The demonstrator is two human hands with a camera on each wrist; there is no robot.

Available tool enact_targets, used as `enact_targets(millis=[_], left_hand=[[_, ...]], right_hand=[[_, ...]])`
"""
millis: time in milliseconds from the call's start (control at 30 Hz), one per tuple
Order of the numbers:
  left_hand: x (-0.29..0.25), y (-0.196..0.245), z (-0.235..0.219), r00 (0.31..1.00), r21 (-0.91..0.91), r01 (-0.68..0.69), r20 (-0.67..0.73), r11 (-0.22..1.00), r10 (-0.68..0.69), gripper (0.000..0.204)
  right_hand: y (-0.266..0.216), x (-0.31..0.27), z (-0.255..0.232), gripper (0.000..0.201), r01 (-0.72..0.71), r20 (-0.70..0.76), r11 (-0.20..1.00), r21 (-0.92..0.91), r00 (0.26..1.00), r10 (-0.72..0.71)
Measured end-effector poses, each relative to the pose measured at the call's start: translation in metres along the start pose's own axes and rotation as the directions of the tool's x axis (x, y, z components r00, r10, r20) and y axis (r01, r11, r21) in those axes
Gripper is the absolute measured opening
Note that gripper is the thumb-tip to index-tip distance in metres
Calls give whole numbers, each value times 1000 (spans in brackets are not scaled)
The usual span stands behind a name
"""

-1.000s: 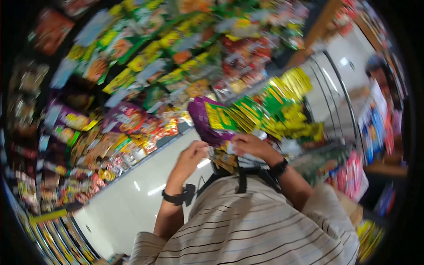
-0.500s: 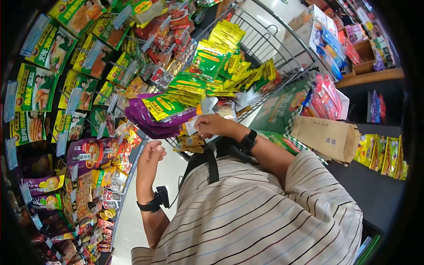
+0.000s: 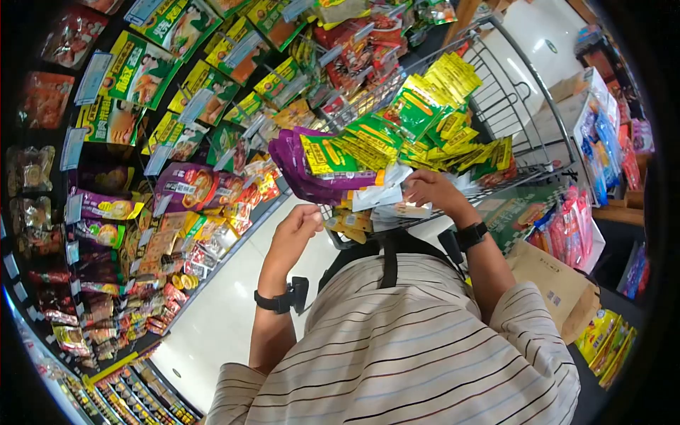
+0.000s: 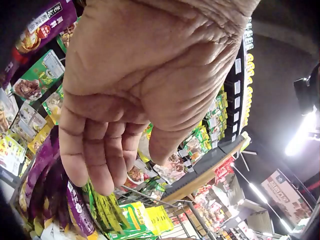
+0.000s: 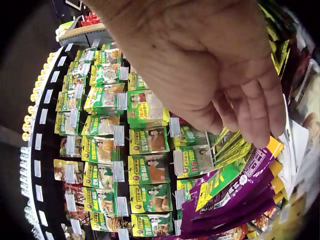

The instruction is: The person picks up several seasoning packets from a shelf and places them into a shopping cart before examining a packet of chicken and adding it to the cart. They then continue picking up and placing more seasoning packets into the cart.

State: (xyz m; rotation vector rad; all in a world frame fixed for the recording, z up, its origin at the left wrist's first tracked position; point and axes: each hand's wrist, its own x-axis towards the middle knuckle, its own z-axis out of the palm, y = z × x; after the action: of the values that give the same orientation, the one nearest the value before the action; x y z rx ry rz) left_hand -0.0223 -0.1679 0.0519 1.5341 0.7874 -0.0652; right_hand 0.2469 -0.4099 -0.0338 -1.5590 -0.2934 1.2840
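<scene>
My left hand [image 3: 297,225] hangs in front of the shopping cart's near corner, fingers loosely bent, holding nothing. In the left wrist view its palm shows bare above the packets. My right hand [image 3: 433,191] is over the near side of the cart beside a white packet [image 3: 386,190], its fingers loosely bent with nothing gripped. The right wrist view shows its fingertips close to the purple bags [image 5: 235,200]. Green and yellow seasoning packets [image 3: 354,145] lie on the purple bags in the cart. Tan packets [image 3: 350,223] stick out at the near corner.
The wire cart [image 3: 520,106] stands ahead. Along the left runs a shelf rack of hanging packets [image 3: 134,71] with price tags. To the right are pink packages [image 3: 567,227], a brown paper bag [image 3: 549,280] and yellow bags [image 3: 605,340]. Pale tiled floor [image 3: 219,304] shows at the left.
The view swings left and then back right. My right hand moves away from the packets' near edge, its fingers loosening. The left hand stays bent and holds nothing.
</scene>
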Motion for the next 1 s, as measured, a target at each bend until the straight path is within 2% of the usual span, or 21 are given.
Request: enact_targets(millis=[67, 100, 200, 333, 600, 667, 833, 933, 1000], left_hand=[[-2, 5, 8, 1000, 3, 20, -8, 1000, -20, 32], [-2, 7, 12, 1000, 12, 18, -8, 1000, -18, 32], [-3, 11, 24, 1000, 21, 16, -10, 1000, -16, 30], [-2, 15, 39, 999, 20, 26, -21, 999, -26, 30], [-3, 22, 72, 999, -23, 20, -45, 1000, -21, 32], [1, 22, 78, 999, 5, 22, -23, 1000, -22, 31], [6, 29, 96, 999, 32, 31, -32, 999, -30, 31], [9, 27, 99, 999, 28, 23, -32, 999, -22, 31], [9, 29, 101, 999, 26, 26, -39, 999, -25, 32]], right_hand=[[-11, -7, -6, 27, 9, 16, 1000, -1, 1000, -9], [-19, -11, -6, 27, -26, -29, 999, -40, 999, 25], [-5, -5, -24, 27, 33, -17, 999, 8, 999, -33], [2, -4, -40, 27, 39, -53, 997, 61, 998, -36], [12, -7, -73, 28, 32, -24, 989, 144, 999, -29], [10, -9, -80, 28, 29, -41, 995, 91, 999, -25], [0, -13, -102, 34, 41, -55, 994, 103, 998, -35], [-5, -10, -109, 21, 66, -145, 982, 175, 989, -40], [-6, -6, -119, 23, 84, -146, 977, 196, 988, -56]])
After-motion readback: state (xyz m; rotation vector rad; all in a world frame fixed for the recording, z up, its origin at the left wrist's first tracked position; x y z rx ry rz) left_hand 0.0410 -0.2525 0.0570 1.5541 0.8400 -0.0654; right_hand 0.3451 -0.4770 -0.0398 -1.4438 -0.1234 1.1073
